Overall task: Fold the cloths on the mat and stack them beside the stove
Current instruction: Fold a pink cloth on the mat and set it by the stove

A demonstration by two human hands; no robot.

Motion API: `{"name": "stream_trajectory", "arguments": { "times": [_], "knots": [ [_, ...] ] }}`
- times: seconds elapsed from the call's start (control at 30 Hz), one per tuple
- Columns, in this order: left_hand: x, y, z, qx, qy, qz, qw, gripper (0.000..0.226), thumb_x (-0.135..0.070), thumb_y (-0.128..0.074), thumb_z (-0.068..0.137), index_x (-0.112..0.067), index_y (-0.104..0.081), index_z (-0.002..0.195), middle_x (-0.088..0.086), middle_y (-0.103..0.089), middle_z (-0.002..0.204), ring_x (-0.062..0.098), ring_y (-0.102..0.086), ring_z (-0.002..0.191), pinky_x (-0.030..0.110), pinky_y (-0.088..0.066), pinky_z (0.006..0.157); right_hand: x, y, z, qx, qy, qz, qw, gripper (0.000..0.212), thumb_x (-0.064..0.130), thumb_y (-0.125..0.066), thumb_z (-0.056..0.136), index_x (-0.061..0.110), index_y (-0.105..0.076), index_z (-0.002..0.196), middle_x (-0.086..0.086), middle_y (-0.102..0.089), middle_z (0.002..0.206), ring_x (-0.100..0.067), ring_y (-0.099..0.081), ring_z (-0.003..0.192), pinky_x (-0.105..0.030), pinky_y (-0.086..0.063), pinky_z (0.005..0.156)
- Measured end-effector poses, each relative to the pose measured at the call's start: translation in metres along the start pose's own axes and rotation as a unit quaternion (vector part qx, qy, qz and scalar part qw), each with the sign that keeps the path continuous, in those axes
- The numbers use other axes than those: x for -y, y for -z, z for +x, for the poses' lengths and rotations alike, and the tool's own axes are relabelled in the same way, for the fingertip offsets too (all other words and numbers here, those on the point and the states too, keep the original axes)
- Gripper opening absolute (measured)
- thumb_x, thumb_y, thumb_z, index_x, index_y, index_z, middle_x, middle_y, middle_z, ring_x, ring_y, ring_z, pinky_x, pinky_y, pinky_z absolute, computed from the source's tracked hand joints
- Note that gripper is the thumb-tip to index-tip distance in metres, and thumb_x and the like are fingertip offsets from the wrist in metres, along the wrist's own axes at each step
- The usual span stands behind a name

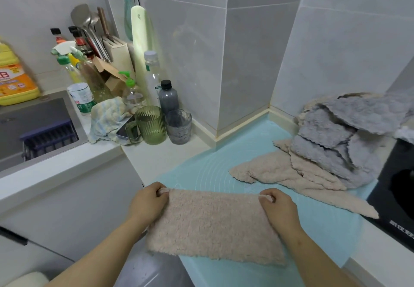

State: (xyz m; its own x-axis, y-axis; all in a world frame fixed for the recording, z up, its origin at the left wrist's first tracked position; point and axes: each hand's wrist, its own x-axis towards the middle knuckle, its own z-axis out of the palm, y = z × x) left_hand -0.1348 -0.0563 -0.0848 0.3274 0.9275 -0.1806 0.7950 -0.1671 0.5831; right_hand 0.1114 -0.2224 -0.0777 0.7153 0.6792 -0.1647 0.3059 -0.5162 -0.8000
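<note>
While the pink cloth (215, 226) lies on the mat (224, 163), left hand (147, 199) and right hand (277, 206) each pinch 1 corner.

Your left hand (149, 199) and right hand (279, 207) are bare, no gloves, rings or watch; both forearms are uncovered, no sleeves showing.

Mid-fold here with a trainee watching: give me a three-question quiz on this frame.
1. True or false: both hands hold the pink cloth.
2. What colour are the cloths on top of the pile? A grey, B green, C yellow.
3. What lies under the pink cloth?

Key: 1 true, left hand and right hand each pinch a far corner. 2 A. 3 the blue mat.
</note>
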Motion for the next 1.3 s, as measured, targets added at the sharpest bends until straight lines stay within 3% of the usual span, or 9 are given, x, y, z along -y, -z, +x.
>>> {"name": "stream_trajectory", "arguments": {
  "times": [0.17, 0.3, 0.43, 0.53, 0.63, 0.77, 0.93, 1.1, 1.3],
  "knots": [
    [0.003, 0.0, 0.003, 0.004, -0.016, 0.01, 1.0, 0.006, -0.023, -0.05, 0.09, -0.028, -0.053, 0.089, 0.0, -0.057, 0.093, 0.012, -0.055, 0.074, 0.031, -0.048, 0.066, -0.001, -0.006, 0.003, -0.014, -0.018, -0.032, 0.999, 0.01, 0.016, -0.054, 0.092, 0.02, -0.062, 0.095, -0.001, -0.063, 0.098, -0.012, -0.055, 0.084, -0.022, -0.037, 0.062],
    [0.008, 0.002, 0.009, 0.045, -0.012, 0.035, 0.998, 0.024, -0.028, -0.053, 0.09, -0.031, -0.045, 0.112, -0.001, -0.046, 0.101, 0.009, -0.051, 0.074, 0.023, -0.038, 0.064, 0.001, -0.011, 0.004, -0.012, -0.048, -0.056, 0.997, 0.038, 0.02, -0.059, 0.09, 0.01, -0.052, 0.126, -0.013, -0.054, 0.121, -0.022, -0.053, 0.106, -0.025, -0.037, 0.08],
    [0.003, 0.006, 0.016, 0.055, -0.026, 0.069, 0.996, 0.005, -0.025, -0.056, 0.088, -0.024, -0.051, 0.086, 0.001, -0.055, 0.087, 0.013, -0.051, 0.07, 0.023, -0.039, 0.057, 0.0, -0.014, 0.009, -0.011, -0.053, -0.073, 0.996, 0.02, 0.019, -0.062, 0.087, 0.008, -0.06, 0.104, -0.014, -0.058, 0.108, -0.019, -0.055, 0.083, -0.025, -0.04, 0.065],
    [0.0, 0.008, 0.02, 0.055, -0.04, 0.093, 0.993, 0.02, -0.026, -0.057, 0.086, -0.027, -0.045, 0.07, -0.004, -0.052, 0.081, 0.017, -0.052, 0.079, 0.022, -0.033, 0.055, -0.003, -0.015, 0.007, -0.027, -0.039, -0.08, 0.996, 0.01, 0.017, -0.061, 0.087, 0.008, -0.061, 0.081, -0.015, -0.061, 0.095, -0.018, -0.055, 0.07, -0.024, -0.038, 0.054],
    [-0.003, 0.013, 0.02, 0.073, -0.038, 0.042, 0.996, 0.019, -0.02, -0.055, 0.087, -0.022, -0.044, 0.072, -0.005, -0.052, 0.072, 0.015, -0.05, 0.071, 0.023, -0.034, 0.054, -0.002, -0.013, 0.002, -0.018, -0.033, -0.114, 0.993, 0.01, 0.02, -0.055, 0.09, 0.012, -0.056, 0.085, -0.01, -0.06, 0.093, -0.018, -0.053, 0.074, -0.027, -0.039, 0.058],
    [-0.011, 0.025, 0.022, 0.124, -0.007, -0.116, 0.986, 0.013, -0.01, -0.055, 0.088, -0.018, -0.046, 0.084, 0.003, -0.049, 0.067, 0.018, -0.046, 0.056, 0.028, -0.04, 0.055, 0.004, -0.008, 0.0, 0.03, -0.052, -0.126, 0.99, 0.03, 0.025, -0.054, 0.092, 0.011, -0.047, 0.119, -0.007, -0.055, 0.11, -0.02, -0.055, 0.096, -0.027, -0.039, 0.072],
    [-0.022, 0.034, 0.028, 0.144, -0.001, -0.147, 0.979, 0.012, -0.007, -0.052, 0.091, -0.019, -0.056, 0.091, 0.004, -0.049, 0.071, 0.017, -0.045, 0.058, 0.025, -0.038, 0.054, 0.013, -0.005, 0.002, 0.015, -0.03, -0.093, 0.995, 0.012, 0.021, -0.053, 0.093, 0.01, -0.056, 0.092, -0.005, -0.06, 0.089, -0.011, -0.05, 0.072, -0.022, -0.036, 0.059],
    [-0.03, 0.026, 0.04, 0.073, -0.029, -0.138, 0.987, 0.016, -0.01, -0.047, 0.092, -0.021, -0.057, 0.087, 0.002, -0.058, 0.082, 0.018, -0.052, 0.07, 0.027, -0.04, 0.059, 0.015, -0.002, 0.007, -0.026, -0.038, -0.071, 0.996, 0.018, 0.027, -0.046, 0.096, 0.012, -0.053, 0.102, 0.0, -0.054, 0.087, -0.015, -0.05, 0.078, -0.03, -0.04, 0.068],
    [-0.028, -0.014, 0.027, -0.12, -0.163, 0.104, 0.974, 0.035, -0.013, -0.053, 0.085, -0.013, -0.057, 0.12, 0.013, -0.056, 0.116, 0.036, -0.052, 0.105, 0.041, -0.044, 0.085, 0.019, -0.003, 0.0, -0.016, -0.093, -0.08, 0.992, 0.049, 0.044, -0.046, 0.094, 0.012, -0.04, 0.129, -0.007, -0.058, 0.116, -0.02, -0.055, 0.092, -0.031, -0.044, 0.074]
  ]
}}
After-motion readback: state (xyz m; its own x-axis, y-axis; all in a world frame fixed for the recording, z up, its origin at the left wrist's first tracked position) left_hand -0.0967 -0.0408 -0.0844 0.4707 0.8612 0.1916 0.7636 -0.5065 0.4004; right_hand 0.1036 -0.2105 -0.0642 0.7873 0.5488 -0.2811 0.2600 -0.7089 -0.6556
